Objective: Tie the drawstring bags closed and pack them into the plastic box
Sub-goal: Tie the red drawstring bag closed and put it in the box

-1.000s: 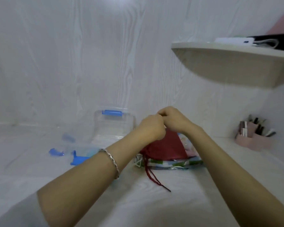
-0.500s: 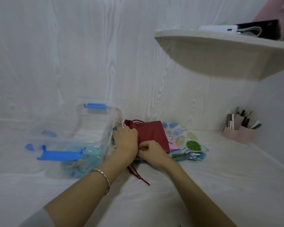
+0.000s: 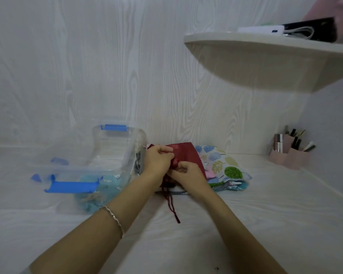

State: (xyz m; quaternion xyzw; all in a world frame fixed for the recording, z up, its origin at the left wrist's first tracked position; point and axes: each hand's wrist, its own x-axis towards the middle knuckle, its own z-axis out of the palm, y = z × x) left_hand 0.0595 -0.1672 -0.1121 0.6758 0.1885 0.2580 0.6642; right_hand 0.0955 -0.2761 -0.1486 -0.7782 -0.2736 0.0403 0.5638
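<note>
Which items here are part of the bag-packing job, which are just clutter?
Job:
- red drawstring bag, both hands working its cord: left hand, right hand
- pile of patterned bags
- clear plastic box
- blue bag in the box

Clutter:
- pink organizer
- shelf

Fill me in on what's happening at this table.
A person is working on a dark red drawstring bag with both hands: the left hand and right hand pinch its gathered neck, its cord trailing toward the camera. It lies on a pile of patterned bags. The clear plastic box stands open to the left.
</note>
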